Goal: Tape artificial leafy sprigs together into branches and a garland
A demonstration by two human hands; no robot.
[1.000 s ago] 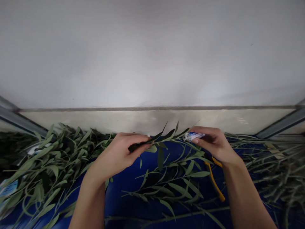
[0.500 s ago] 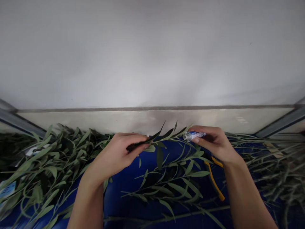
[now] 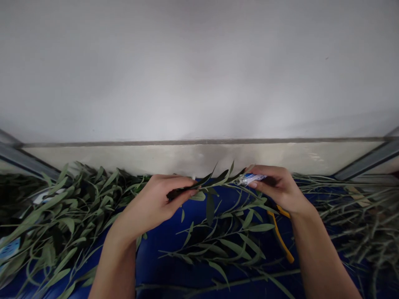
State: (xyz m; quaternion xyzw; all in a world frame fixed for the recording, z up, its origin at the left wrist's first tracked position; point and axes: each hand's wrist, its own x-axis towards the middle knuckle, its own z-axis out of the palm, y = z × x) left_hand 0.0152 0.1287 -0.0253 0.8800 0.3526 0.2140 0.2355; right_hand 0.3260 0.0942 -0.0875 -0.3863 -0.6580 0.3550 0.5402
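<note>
My left hand is closed, thumb against fingers, on a leafy olive-like sprig that points right. Its leaves fan out toward my right hand, whose fingers pinch a small clear plastic roll or packet with blue and white print. The near end of that packet meets the sprig's right end; whether it is wrapped round the stem I cannot tell. Below both hands, cut leafy sprigs lie on a blue surface. Yellow-handled pliers or cutters rest beside my right wrist, their head hidden.
A dense heap of leafy branches with light blue tags fills the left side. Bare stems are piled at the right. Behind stands a pale wall, with a grey metal frame bar slanting at the right.
My right hand has shifted slightly left, bringing the plastic packet closer against the sprig's end. My left hand has edged a little right, still holding the sprig.
</note>
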